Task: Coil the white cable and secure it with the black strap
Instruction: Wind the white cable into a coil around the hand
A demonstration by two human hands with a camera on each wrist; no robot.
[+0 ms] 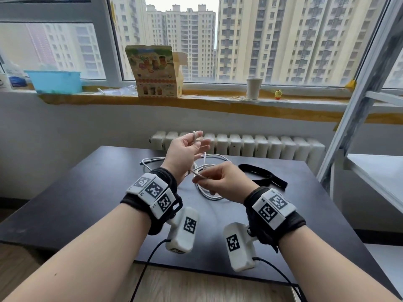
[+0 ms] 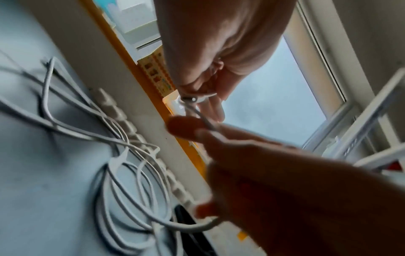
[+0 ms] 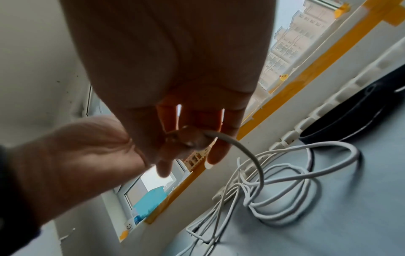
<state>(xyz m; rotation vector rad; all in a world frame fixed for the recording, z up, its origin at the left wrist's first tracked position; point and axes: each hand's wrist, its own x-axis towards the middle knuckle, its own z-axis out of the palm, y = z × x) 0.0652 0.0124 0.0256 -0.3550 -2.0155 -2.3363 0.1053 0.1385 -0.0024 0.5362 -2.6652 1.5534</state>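
Observation:
The white cable (image 1: 210, 196) lies in loose tangled loops on the dark table (image 1: 87, 192). My left hand (image 1: 187, 149) is raised above the table and pinches the cable's end between thumb and forefinger, other fingers spread. My right hand (image 1: 220, 182), lower and nearer, pinches the same strand a short way along. The left wrist view shows the left hand (image 2: 206, 86) on the plug and the right hand (image 2: 285, 181) below, over the cable loops (image 2: 136, 190). The black strap (image 1: 265, 176) lies loose to the right; in the right wrist view the strap (image 3: 350, 117) lies beyond the cable loops (image 3: 285, 199).
A white radiator (image 1: 239, 147) stands behind the table. On the windowsill are a blue tub (image 1: 54, 81), a printed cardboard box (image 1: 154, 71), a paper cup (image 1: 253, 88) and a small yellow toy (image 1: 278, 94). A metal shelf frame (image 1: 359, 105) rises at the right.

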